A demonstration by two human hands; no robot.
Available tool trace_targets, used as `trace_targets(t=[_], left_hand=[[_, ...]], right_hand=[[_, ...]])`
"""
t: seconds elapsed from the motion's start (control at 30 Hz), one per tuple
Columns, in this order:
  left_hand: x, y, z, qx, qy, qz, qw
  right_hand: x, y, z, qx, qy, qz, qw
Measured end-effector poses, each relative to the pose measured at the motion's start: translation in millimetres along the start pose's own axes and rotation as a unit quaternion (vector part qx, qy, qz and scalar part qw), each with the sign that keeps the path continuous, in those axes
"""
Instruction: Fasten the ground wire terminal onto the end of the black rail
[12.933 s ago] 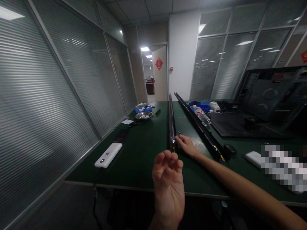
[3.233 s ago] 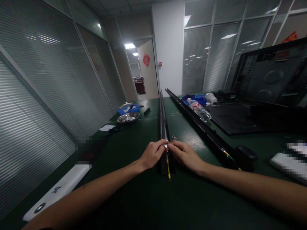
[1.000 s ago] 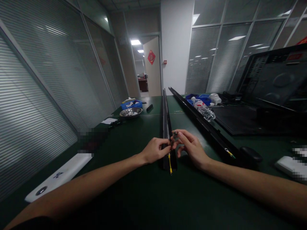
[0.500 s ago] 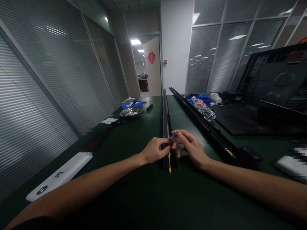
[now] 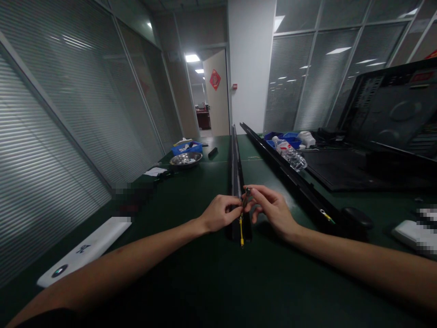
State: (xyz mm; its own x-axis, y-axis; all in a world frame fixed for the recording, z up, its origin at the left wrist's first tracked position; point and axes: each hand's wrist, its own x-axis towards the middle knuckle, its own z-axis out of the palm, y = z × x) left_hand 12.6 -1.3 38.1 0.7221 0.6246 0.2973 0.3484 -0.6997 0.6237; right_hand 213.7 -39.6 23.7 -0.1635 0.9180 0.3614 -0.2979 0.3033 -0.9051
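Note:
A long black channel-shaped rail (image 5: 235, 166) lies lengthwise on the green table, pointing away from me. Over its near end my left hand (image 5: 220, 212) is closed, thumb and forefinger pinched together at the channel; what they grip is hidden. Just right of it, my right hand (image 5: 271, 208) pinches a small shiny metal piece (image 5: 248, 192) between thumb and forefinger, the other fingers curled loosely. The metal piece is too small and dark to name. Below the fingertips, a short yellow wire (image 5: 242, 233) with a terminal on its end runs along the rail's near end.
A second black rail (image 5: 290, 175) with its own yellow-green wire (image 5: 327, 216) lies to the right, near a plastic bottle (image 5: 291, 155) and blue bins (image 5: 290, 139). At left are a metal bowl (image 5: 186, 159), a blue tray (image 5: 194, 148) and a long white device (image 5: 85, 250).
The small metal piece in my right fingers has turned slightly. Both hands stay at the same spot on the rail.

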Motion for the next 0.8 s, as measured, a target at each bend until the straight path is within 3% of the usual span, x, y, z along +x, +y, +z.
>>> trace_targets(t=[0.8], left_hand=[[0.5,1.6,1.2,0.009,0.01,-0.012,1.0]], right_hand=[[3.1,-1.1,-0.7,-0.084,-0.04,0.041,0.995]])
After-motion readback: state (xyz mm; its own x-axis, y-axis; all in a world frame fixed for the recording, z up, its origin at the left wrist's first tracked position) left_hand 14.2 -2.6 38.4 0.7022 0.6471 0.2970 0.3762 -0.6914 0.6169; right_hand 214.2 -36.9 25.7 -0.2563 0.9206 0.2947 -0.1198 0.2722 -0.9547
